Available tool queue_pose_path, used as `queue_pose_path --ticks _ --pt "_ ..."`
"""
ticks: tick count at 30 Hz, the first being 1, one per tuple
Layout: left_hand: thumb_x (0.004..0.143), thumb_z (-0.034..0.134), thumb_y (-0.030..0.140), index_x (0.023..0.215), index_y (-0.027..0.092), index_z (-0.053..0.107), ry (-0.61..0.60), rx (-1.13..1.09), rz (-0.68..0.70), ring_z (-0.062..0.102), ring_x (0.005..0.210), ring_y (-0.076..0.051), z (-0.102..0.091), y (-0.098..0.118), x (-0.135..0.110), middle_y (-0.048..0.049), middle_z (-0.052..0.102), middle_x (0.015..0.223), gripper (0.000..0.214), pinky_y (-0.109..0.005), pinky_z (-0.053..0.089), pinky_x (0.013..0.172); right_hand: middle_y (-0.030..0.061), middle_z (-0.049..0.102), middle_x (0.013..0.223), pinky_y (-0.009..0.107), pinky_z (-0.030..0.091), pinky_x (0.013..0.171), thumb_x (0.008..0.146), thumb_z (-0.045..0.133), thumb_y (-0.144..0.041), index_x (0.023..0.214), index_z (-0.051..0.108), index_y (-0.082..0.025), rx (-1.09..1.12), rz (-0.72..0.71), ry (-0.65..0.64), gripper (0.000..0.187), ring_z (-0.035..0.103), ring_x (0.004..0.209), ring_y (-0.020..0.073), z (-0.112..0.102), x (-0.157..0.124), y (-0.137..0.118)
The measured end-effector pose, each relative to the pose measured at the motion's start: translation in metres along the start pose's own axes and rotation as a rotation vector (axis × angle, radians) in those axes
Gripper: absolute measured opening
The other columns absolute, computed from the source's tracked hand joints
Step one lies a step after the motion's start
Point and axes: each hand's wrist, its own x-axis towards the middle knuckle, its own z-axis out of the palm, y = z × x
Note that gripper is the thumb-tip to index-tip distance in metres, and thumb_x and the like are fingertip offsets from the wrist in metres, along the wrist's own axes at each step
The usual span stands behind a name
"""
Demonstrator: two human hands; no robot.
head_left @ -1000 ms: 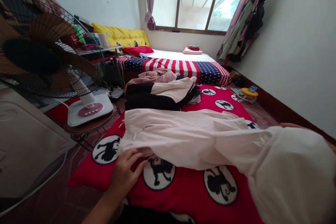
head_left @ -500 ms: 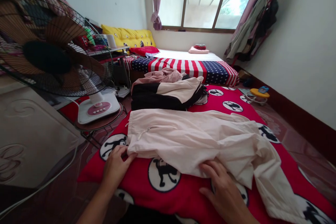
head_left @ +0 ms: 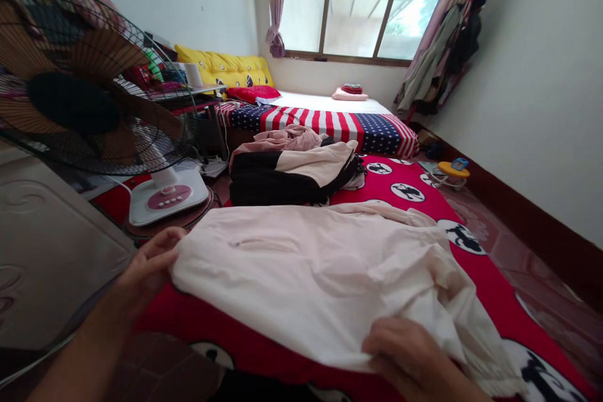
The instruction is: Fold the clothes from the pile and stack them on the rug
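Observation:
A pale pink garment is spread over a red mat with black monkey circles. My left hand grips the garment's left edge, fingers curled round the cloth. Near the bottom of the view, my right hand pinches the garment's near edge and lifts it slightly off the mat. Behind the garment lies a pile of folded clothes, black and beige with a pink piece on top.
A standing fan with a white and pink base is at the left, beside a pale cabinet. A flag-patterned mattress lies under the window, yellow and red pillows behind. Clothes hang at the right wall.
Both hands pulled the garment toward me and to the left. It now covers the near monkey circles. The left hand went from resting at the edge to gripping it.

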Motion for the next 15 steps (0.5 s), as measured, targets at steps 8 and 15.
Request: queue_pose_path --ticks 8,15 --pt "0.063 0.070 0.060 0.095 0.023 0.067 0.080 0.639 -0.191 0.063 0.054 -0.020 -0.050 -0.047 -0.016 0.0012 0.067 0.060 0.049 -0.025 0.047 0.046 -0.0005 0.072 0.079 0.019 0.048 0.057 0.082 0.057 -0.021 0.088 0.070 -0.025 -0.044 0.215 0.053 0.015 0.065 0.067 0.0136 -0.011 -0.007 0.032" --pt "0.074 0.070 0.045 0.111 0.031 0.067 -0.292 0.946 0.462 0.063 0.107 -0.026 0.043 -0.040 -0.023 -0.0046 0.068 0.116 0.039 -0.038 0.050 0.095 0.0102 0.066 0.109 0.042 0.049 0.083 0.078 0.047 -0.014 0.108 0.066 -0.019 -0.601 0.298 0.273 0.036 0.062 0.097 0.0267 -0.068 -0.002 0.112"
